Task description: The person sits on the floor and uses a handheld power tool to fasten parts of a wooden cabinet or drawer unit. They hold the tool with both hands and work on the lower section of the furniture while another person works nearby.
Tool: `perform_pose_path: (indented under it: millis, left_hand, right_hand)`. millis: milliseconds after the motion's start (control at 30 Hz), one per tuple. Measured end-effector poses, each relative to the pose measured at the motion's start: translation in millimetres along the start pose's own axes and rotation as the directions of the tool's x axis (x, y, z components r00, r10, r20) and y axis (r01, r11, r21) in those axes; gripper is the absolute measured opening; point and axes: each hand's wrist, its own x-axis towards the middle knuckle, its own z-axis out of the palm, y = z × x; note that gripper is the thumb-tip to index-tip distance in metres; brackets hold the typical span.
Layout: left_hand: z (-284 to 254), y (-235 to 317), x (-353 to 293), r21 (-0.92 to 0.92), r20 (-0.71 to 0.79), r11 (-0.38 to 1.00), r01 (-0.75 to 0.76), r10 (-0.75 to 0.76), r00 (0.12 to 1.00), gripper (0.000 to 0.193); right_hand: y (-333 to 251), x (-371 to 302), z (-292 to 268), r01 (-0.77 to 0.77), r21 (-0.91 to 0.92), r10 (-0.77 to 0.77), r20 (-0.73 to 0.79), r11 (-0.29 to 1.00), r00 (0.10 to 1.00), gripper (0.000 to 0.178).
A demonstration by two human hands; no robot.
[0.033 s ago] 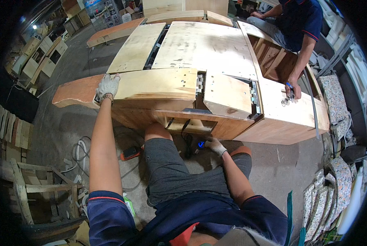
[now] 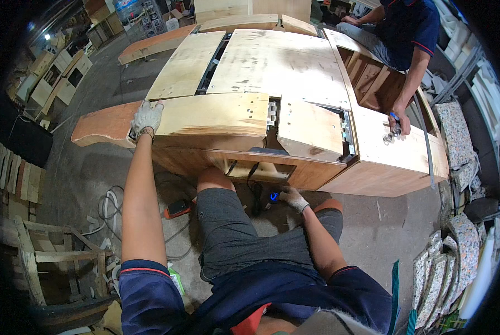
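Under a white work glove, my left hand [image 2: 148, 118] lies on a large wooden furniture frame, fingers over the top. It rests where a curved reddish wooden end piece [image 2: 102, 124] meets a pale plywood-topped side rail [image 2: 216, 115]. My right hand [image 2: 293, 197], also gloved, is low in front of the frame, above the floor. Its fingers close round a small object with a round, bright blue face [image 2: 274, 197]; its kind cannot be made out. A dark cable [image 2: 255, 192] hangs beside it from an opening in the frame's front panel [image 2: 311, 176].
A co-worker's hand [image 2: 400, 120] holds a blue-and-metal tool over the frame's right section. Metal hinges [image 2: 346, 134] fill gaps between panels. An orange-and-black device [image 2: 177, 209] and a loose cord [image 2: 109, 206] lie on the floor. Speckled foam pieces [image 2: 456, 245] stand at right.
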Motion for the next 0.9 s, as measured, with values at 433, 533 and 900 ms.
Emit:
perform_pose_path:
  millis: [433,533,900]
  left_hand:
    - [1,-10,5,-0.019,-0.017,1.000,0.011,-0.011,1.000,0.068]
    - [-2,-11,3,-0.012,-0.018,1.000,0.017,-0.017,1.000,0.068]
    - [-11,5,-1,-0.031,0.000,0.999,-0.009,0.009,1.000,0.070]
  right_hand:
    - [-50,-12,5,-0.070,-0.016,0.070,0.017,0.997,0.997,0.054]
    - [-54,-14,3,-0.030,-0.095,0.031,0.018,0.995,0.999,0.050]
    - [0,8,-2,0.098,-0.053,-0.103,-0.107,0.994,0.989,0.056]
